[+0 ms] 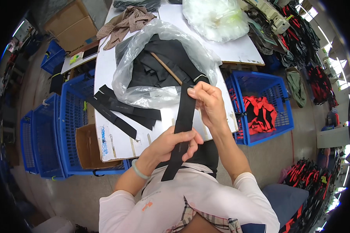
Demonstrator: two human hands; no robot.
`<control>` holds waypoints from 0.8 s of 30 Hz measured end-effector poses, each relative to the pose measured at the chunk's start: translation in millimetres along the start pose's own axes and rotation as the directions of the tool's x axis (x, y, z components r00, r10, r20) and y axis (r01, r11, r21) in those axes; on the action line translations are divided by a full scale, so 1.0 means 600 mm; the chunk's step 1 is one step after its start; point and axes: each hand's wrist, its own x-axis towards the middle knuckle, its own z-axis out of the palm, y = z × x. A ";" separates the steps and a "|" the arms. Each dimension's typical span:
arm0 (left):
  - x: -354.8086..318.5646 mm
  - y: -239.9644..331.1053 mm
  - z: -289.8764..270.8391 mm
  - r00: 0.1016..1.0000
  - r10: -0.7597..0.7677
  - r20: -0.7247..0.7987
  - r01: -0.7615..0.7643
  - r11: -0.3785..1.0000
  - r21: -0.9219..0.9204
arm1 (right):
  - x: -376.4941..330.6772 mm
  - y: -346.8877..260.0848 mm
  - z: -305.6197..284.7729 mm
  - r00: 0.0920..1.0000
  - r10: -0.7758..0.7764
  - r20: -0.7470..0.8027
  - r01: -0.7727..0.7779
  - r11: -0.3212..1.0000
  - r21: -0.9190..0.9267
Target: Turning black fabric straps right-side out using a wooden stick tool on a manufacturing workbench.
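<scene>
Head view: left hand (171,144), right hand (207,101) each grip pinching black strip (182,120); plastic bag (159,58), blue crates (72,116) nearby.

I wear a pale pink long-sleeved top (190,198) with a small orange mark on the chest, its sleeves pushed up my forearms. A plaid collar (206,219) shows at the lower edge of the frame, and a pale green bangle (139,171) circles my left wrist.
</scene>
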 end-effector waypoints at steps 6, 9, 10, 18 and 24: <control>0.013 0.003 -0.033 0.991 0.026 -0.129 -0.042 0.991 -0.125 | 0.053 0.055 0.003 0.991 0.059 -0.119 -0.051 0.997 0.064; 0.021 -0.001 -0.049 0.979 0.043 -0.199 -0.077 0.983 -0.164 | 0.076 0.074 -0.003 0.984 0.118 -0.131 -0.110 0.992 0.068; 0.020 0.001 -0.057 0.976 0.055 -0.209 -0.094 0.979 -0.180 | 0.077 0.076 0.004 0.984 0.133 -0.118 -0.125 0.990 0.070; -0.004 0.006 -0.091 0.923 0.193 -0.334 -0.199 0.980 0.017 | 0.061 0.101 0.018 0.885 0.388 0.256 -0.233 0.847 -0.479; -0.065 -0.024 -0.089 0.762 0.399 -0.509 -0.220 0.900 0.377 | 0.060 0.105 0.065 0.920 0.241 0.309 -0.142 0.941 -0.308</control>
